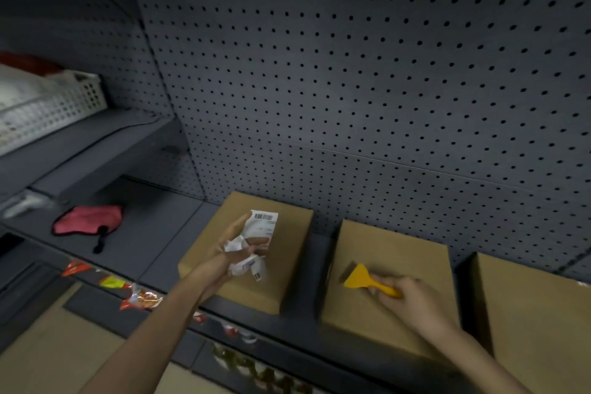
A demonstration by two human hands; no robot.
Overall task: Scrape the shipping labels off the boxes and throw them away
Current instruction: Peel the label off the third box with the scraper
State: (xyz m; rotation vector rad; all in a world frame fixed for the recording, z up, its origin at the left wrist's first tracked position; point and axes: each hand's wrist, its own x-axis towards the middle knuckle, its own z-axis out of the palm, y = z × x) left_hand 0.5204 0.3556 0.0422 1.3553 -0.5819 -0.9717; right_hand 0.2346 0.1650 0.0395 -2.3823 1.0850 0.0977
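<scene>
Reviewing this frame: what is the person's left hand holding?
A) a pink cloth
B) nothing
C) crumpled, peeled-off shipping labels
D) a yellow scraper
C: the left hand grips crumpled white labels with a barcode showing, above the leftmost box; the yellow scraper is in the right hand.

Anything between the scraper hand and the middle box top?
Nothing visible. The right hand holds the yellow scraper directly over the bare top of the middle box. The left hand holds the crumpled labels over the left box, off to the side.
</scene>
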